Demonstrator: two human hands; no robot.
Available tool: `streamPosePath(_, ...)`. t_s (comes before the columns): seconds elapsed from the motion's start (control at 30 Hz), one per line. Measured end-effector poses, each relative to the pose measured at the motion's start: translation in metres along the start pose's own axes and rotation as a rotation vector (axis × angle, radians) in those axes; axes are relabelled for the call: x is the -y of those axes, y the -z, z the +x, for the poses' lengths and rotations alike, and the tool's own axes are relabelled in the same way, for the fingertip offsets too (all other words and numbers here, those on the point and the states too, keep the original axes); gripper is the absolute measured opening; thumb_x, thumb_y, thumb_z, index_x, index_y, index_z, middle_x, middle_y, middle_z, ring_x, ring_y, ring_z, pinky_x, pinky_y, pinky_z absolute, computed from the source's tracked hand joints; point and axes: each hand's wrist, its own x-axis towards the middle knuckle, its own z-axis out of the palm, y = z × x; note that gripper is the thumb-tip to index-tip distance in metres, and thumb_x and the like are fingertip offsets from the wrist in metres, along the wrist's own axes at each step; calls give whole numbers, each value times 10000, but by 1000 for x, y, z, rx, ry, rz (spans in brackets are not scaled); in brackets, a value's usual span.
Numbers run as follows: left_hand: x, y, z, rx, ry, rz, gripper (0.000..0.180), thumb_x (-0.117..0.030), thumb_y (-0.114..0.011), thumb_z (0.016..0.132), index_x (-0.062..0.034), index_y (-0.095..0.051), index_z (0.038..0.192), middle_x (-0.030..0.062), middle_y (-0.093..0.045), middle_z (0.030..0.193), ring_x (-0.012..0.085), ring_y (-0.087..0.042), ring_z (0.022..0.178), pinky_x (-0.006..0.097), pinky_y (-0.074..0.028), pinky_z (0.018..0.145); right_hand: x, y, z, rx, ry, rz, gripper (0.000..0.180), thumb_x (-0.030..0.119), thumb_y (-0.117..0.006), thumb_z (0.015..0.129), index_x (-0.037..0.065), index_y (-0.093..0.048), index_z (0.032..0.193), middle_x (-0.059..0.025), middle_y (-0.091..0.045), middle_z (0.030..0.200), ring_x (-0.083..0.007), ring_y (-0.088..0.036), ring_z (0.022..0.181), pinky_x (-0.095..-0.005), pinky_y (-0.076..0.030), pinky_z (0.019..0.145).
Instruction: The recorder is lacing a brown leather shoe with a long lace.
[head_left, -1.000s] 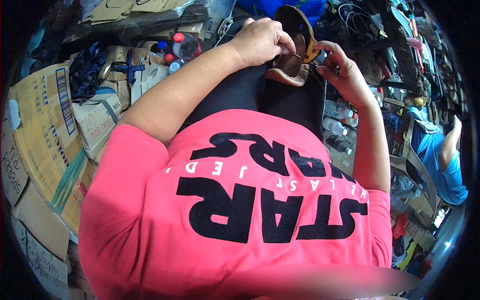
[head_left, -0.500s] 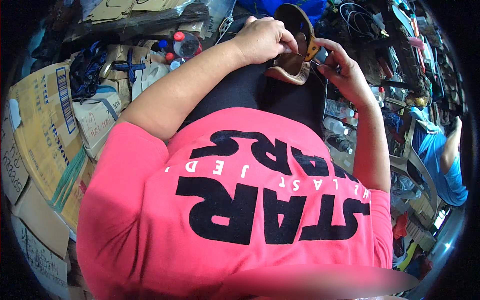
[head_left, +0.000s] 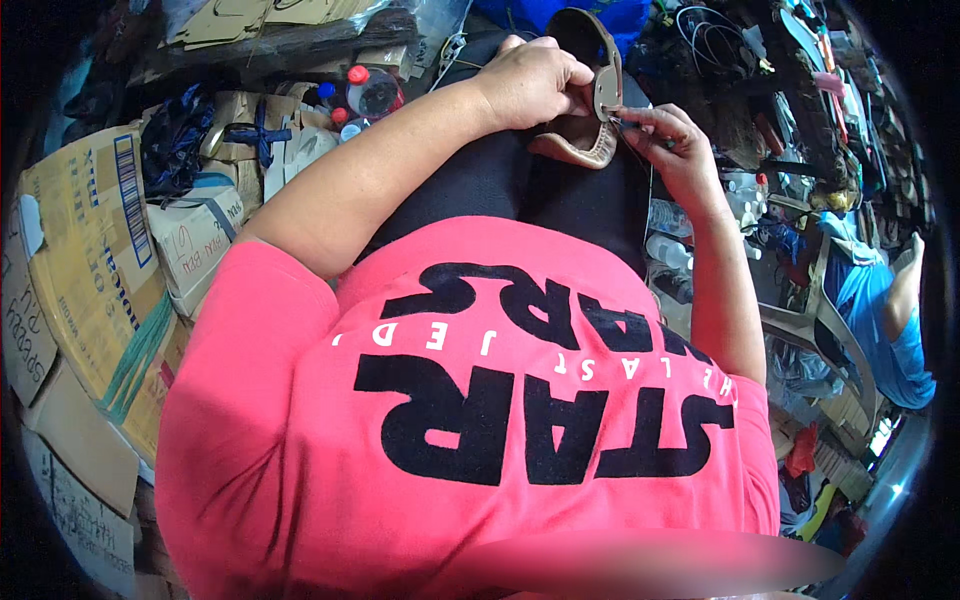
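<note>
A brown leather shoe (head_left: 575, 152) rests on my dark-clothed thighs, its opening facing up. My left hand (head_left: 538, 84) is closed at the shoe's inner side, with the fingertips partly hidden inside the opening. A light tan strip of the upper (head_left: 606, 92), with small holes, stands up between my two hands. On the other side of it, my right hand (head_left: 672, 142) has its thumb and fingers pinched together right beside the shoe's edge. Something thin shows at those fingertips, too small to name.
Cardboard boxes (head_left: 95, 260) stand along the left. Plastic bottles lie at the upper left (head_left: 375, 95) and right of my legs (head_left: 668, 250). A blue plastic bag (head_left: 620, 20) is beyond the shoe. At far right, a person in blue (head_left: 880, 320) sits near a grey plastic chair (head_left: 835, 330).
My right hand has moved in toward the shoe and its fingers have come closer together. The shoe's upright strip has turned, showing a paler face. My left hand has shifted only slightly.
</note>
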Motion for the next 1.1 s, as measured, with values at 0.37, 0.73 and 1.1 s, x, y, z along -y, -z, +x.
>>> streamPosePath(0.37,-16,-7,2,12,102,-56,238,-289,-698,738,-209,-688,962,17,-662,910,235,-576,974,428,-346,874,10,-18,11,-60,-197,319,150,67,-702,810,26,-675,951,21,-619,786,-35,-499,684,-194,-420,622)
streamPosePath(0.73,-19,12,-29,-100,42,93,113,-229,-662,762,-127,-646,808,24,-605,831,239,-549,883,404,-378,761,-2,11,0,61,-191,200,126,116,-703,824,20,-625,849,19,-567,728,-46,-484,721,-205,-404,655)
streamPosePath(1.1,-3,42,-49,63,-30,322,160,-112,-526,818,-159,-604,950,51,-604,782,255,-583,863,415,-375,777,1,32,-2,73,263,-568,36,79,-598,767,71,-564,773,-133,-614,744,-328,-597,742,-396,-447,707)
